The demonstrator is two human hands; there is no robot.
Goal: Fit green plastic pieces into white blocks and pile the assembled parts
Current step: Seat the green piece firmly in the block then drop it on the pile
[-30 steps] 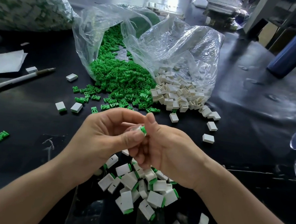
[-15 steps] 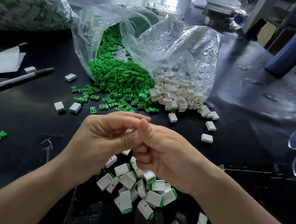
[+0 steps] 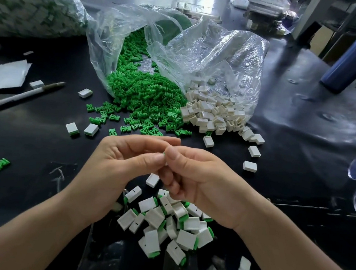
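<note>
The left hand (image 3: 125,164) and right hand (image 3: 203,181) meet, each grip pinching one small green-edged part (image 3: 163,154). The assembled parts (image 3: 163,225) piled below bear short black dashes (image 3: 134,190).

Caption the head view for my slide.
Left hand and right hand pinch one part over the assembled pile; green pieces and white blocks heaped behind.

No words, labels, brand names or numbers can be read anywhere in view. The only marks are short dark dashes on some of the white blocks (image 3: 133,194) in the near pile of assembled parts (image 3: 155,218) on the desk (image 3: 303,148). They form no letter or digit.
</note>
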